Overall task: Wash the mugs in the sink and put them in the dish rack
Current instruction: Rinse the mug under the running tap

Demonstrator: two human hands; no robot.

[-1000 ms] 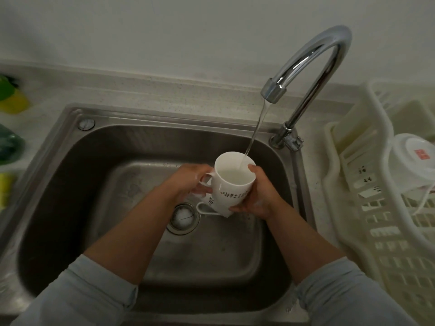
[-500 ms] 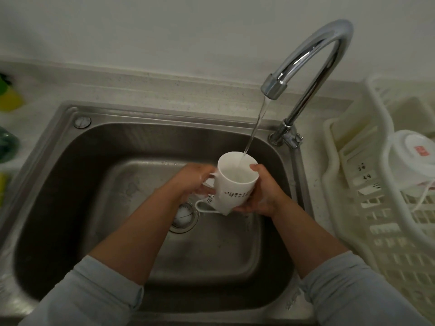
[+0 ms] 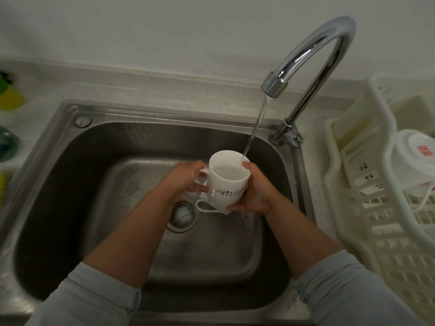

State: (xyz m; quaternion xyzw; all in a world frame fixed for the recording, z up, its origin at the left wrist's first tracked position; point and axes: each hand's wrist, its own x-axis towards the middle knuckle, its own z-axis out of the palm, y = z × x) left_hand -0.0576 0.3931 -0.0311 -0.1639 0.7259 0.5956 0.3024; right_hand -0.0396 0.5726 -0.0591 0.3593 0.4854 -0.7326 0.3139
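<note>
While water [image 3: 257,122] runs into the mug [image 3: 227,184], I hold it.
Left hand [image 3: 184,177] grips its handle, right hand [image 3: 256,192] wraps its side.

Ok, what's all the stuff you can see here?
sink: one, steel, centre
drain: one, steel, sink floor
tap: one, chrome, behind the sink at right, running
held mug: one, white with dark print, under the water stream, above the sink
second mug: one, white, lying in the sink beneath the held mug, mostly hidden
dish rack: one, cream, right of the sink
upturned cup: one, white with red label, in the dish rack
blurred things: green and yellow, left edge
left hand: grips the held mug's handle
right hand: holds the held mug's body
sleeves: two, pale blue, bottom
</note>
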